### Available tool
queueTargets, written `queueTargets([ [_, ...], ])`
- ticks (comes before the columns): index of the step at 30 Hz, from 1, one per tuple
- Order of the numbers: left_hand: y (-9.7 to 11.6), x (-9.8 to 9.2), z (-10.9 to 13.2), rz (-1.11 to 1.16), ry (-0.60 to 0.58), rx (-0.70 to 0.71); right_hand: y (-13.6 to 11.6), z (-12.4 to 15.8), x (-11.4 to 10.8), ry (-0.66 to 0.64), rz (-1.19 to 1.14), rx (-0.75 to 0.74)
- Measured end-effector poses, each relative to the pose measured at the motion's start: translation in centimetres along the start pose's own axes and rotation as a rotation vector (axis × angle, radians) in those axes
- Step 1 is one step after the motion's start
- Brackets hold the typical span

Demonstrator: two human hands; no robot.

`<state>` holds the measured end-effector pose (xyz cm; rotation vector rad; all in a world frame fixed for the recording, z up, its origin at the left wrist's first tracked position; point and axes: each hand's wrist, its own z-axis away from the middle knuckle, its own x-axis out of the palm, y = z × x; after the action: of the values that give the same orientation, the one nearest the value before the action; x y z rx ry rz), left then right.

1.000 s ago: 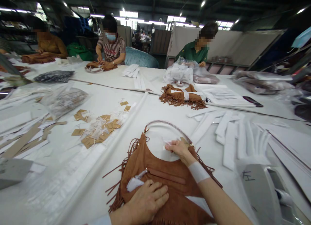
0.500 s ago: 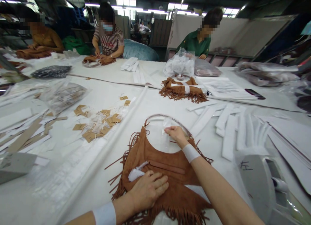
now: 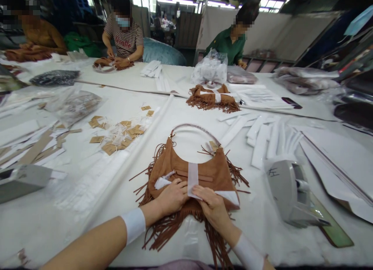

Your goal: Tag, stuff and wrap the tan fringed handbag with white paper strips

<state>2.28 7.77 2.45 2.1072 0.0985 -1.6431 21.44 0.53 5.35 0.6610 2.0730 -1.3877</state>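
A brown fringed bag (image 3: 210,169) lies flat on the white table, its curved handle (image 3: 194,126) pointing away from me. A translucent white strip (image 3: 193,176) runs down over the bag's middle. My right hand (image 3: 212,204) pinches the lower end of this strip against the bag. Just left of the strip, my left hand (image 3: 174,196) rests on the bag's lower front with its fingers together; whether it grips anything is hidden. White paper shows at the bag's left zip end and lower right. A small tan tag (image 3: 213,145) lies by the right handle joint.
Tan tags (image 3: 110,148) are scattered left. Tape dispensers stand at the left edge (image 3: 23,181) and right (image 3: 287,192). White strips (image 3: 259,140) lie back right. Another fringed bag (image 3: 214,98) lies beyond the handle. Three people work across the table.
My right hand has moved from inside the handle's loop down to the bag's lower middle. The translucent strip now lies over the bag. The view has shifted, and the fringe hangs toward me.
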Motion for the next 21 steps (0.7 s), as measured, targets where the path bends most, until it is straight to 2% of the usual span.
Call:
queueTargets([
  [4, 0.6, 0.5, 0.4, -0.002, 0.071, -0.003, 0.8, 2.4, 1.4, 0.005, 0.111, -0.068],
  [9, 1.2, 1.5, 0.9, 0.052, 0.284, -0.124, 1.0, 3.4, 1.3, -0.025, 0.158, -0.142],
  [11, 1.2, 1.8, 1.1, 0.031, 0.328, -0.136, 1.0, 3.6, 1.2, -0.035, 0.166, -0.166],
  [16, 0.8, 2.0, 1.5, -0.036, 0.188, -0.011, 1.5, 3.9, 1.2, -0.049, 0.215, -0.236],
  [21, 0.8, 1.8, 1.7, 0.025, 0.170, 0.047, 2.1, 4.2, 1.3, -0.036, 0.270, -0.328],
])
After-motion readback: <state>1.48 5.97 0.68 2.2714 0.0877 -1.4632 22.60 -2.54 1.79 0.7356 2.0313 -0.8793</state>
